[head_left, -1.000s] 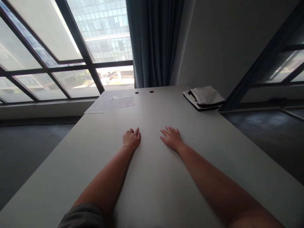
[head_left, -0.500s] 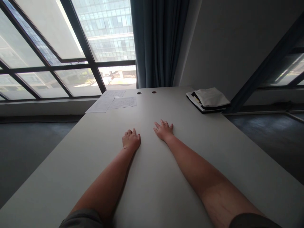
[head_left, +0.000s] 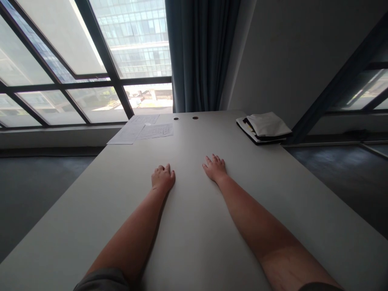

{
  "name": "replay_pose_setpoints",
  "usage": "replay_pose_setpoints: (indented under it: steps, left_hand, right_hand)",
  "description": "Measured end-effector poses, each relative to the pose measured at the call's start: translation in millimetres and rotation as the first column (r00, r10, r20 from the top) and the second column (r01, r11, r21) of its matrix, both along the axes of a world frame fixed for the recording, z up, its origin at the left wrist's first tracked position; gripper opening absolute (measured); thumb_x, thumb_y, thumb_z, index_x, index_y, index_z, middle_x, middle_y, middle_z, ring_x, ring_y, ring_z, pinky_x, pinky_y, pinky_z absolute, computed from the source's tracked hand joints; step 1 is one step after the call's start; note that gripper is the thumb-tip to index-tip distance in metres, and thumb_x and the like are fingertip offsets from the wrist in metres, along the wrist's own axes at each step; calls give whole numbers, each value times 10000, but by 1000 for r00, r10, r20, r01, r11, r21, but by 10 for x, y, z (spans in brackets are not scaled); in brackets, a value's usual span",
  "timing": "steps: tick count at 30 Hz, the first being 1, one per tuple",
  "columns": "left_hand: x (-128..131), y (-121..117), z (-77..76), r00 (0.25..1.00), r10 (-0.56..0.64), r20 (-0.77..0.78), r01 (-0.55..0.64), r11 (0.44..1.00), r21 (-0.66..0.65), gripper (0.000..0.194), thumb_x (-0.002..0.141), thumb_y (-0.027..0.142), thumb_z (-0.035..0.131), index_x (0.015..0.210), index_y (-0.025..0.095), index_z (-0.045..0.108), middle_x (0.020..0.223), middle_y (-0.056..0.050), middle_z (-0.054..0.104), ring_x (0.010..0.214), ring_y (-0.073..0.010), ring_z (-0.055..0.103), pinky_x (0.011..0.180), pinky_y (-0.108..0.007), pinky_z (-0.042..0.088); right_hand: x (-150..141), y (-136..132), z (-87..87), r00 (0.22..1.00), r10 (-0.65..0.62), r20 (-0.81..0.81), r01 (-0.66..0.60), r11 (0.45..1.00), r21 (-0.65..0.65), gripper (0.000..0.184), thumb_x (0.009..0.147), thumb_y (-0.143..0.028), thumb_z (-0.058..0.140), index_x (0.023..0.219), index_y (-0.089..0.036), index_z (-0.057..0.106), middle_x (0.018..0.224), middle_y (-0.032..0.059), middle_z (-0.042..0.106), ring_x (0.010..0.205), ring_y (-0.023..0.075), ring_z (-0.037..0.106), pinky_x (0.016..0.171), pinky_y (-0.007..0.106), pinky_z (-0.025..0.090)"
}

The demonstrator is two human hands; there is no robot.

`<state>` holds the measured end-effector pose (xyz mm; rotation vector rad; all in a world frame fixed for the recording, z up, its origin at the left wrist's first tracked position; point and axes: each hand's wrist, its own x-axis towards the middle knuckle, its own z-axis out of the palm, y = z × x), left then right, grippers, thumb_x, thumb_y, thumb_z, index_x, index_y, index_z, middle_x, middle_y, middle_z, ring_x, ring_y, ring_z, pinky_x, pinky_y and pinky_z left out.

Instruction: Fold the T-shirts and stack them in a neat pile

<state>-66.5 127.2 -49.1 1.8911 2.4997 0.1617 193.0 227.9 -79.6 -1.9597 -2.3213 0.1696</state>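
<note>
My left hand (head_left: 163, 178) rests palm down on the white table (head_left: 184, 226). Its index finger and thumb point forward, while the other fingers look partly bent; nothing shows in its grasp. To the right of it, my right hand (head_left: 215, 167) lies on the tabletop with fingers spread and holds nothing. A gap of bare tabletop separates the two hands. Beyond the left hand, sheets of paper with writing (head_left: 156, 131) lie flat at the far left.
A white cloth-like bundle with dark edges (head_left: 268, 125) lies at the far right edge. Two round cable holes sit near the back, one of them here (head_left: 176, 119). Behind the table hang blue curtains (head_left: 200, 56), beside large windows (head_left: 142, 40).
My hands have drawn farther apart: the left has shifted slightly left, the right slightly right. The papers and the bundle stay in place on the table.
</note>
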Motion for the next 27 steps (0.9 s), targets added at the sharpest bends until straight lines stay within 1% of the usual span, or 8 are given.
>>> replay_pose_setpoints:
  steps: [6,8,10,13,19,24,27]
  left_hand:
    - [-21,-7,-3,1000,9,-12,-8,1000,11,583,1017,504,407,1532,263,534,1340,-153,616,1209,-325,561,975,-424,465]
    - [-22,-21,-2,1000,-22,-8,22,1000,11,559,1024,491,403,1529,294,539,1330,-140,614,1197,-318,561,977,-424,462]
    - [-23,-35,-5,997,-83,-4,83,996,9,529,1032,482,400,1524,347,540,1332,-120,607,1185,-303,561,981,-416,458]
    - [-23,-45,-12,989,-146,-5,146,989,3,512,1037,483,408,1522,384,538,1358,-104,586,1188,-287,555,985,-404,456]
    - [11,-61,14,981,-196,9,196,980,-30,519,1036,463,410,1534,374,525,1378,-108,566,1223,-299,529,991,-423,458]
    - [50,-97,42,972,-235,-14,234,971,-39,523,1041,476,397,1533,358,526,1386,-114,560,1229,-307,518,1000,-439,447]
    - [56,-115,50,970,-243,-13,242,969,-49,518,1044,491,394,1534,375,517,1398,-108,549,1239,-304,512,1004,-435,439]
  right_hand:
    - [136,-107,-3,996,93,4,-93,996,0,660,1045,-518,376,1644,-240,387,1732,142,264,1580,315,250,1275,499,152]
    - [175,-133,-2,994,112,-3,-112,994,2,652,1042,-506,393,1638,-241,401,1728,137,279,1578,313,258,1277,493,156]
    - [192,-151,7,992,124,-7,-124,992,1,647,1039,-496,403,1632,-236,414,1723,139,289,1575,317,265,1276,496,159]
    - [188,-164,24,992,126,-7,-126,992,-1,642,1035,-482,414,1624,-230,430,1720,144,296,1570,321,274,1275,498,163]
    - [183,-141,3,992,122,-11,-122,992,-1,654,1026,-494,406,1627,-237,423,1725,130,288,1571,321,263,1273,497,158]
    - [192,-126,-7,992,124,-12,-124,992,-1,656,1029,-497,404,1630,-234,418,1726,133,284,1571,322,257,1272,492,151]
    - [193,-127,1,993,119,-12,-119,993,-12,653,1030,-495,412,1630,-237,417,1726,133,284,1573,317,257,1273,487,153]
